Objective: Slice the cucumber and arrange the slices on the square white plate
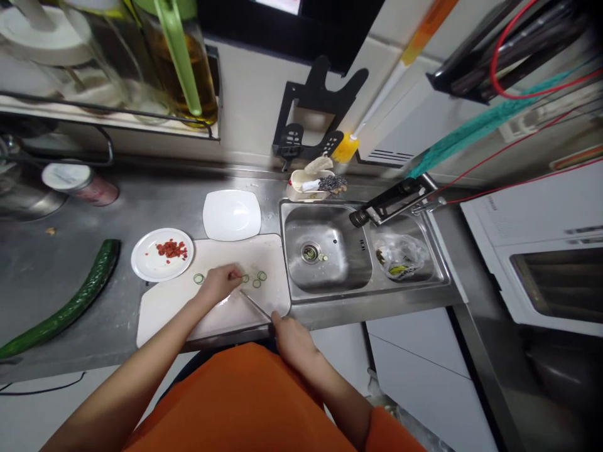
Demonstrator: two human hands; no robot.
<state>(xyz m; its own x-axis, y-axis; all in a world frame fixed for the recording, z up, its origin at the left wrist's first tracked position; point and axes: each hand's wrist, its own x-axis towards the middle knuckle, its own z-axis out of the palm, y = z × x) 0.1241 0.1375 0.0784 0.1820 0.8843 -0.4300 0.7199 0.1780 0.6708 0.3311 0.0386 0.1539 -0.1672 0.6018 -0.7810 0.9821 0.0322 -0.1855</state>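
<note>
My left hand (pixel 220 284) is over the white cutting board (pixel 164 314), fingers pinched together at a thin green cucumber ring (pixel 245 279). Further cucumber rings (pixel 257 283) lie just to the right, and another cucumber ring (pixel 198 278) is left of the hand. At the board's front edge my right hand (pixel 293 339) grips a knife (pixel 255 305) by its handle. The blade points up and left, its tip close below my left fingertips. Most of the handle is hidden in my fingers.
A white plate (pixel 141 258) of chopped red pieces (pixel 172 249) and a white square dish (pixel 232 215) border the board. A whole cucumber (pixel 70 314) lies left. The sink (pixel 325 220) is right, with a plastic bag (pixel 405 254) in its side basin. Oil bottles (pixel 188 69) stand on a shelf.
</note>
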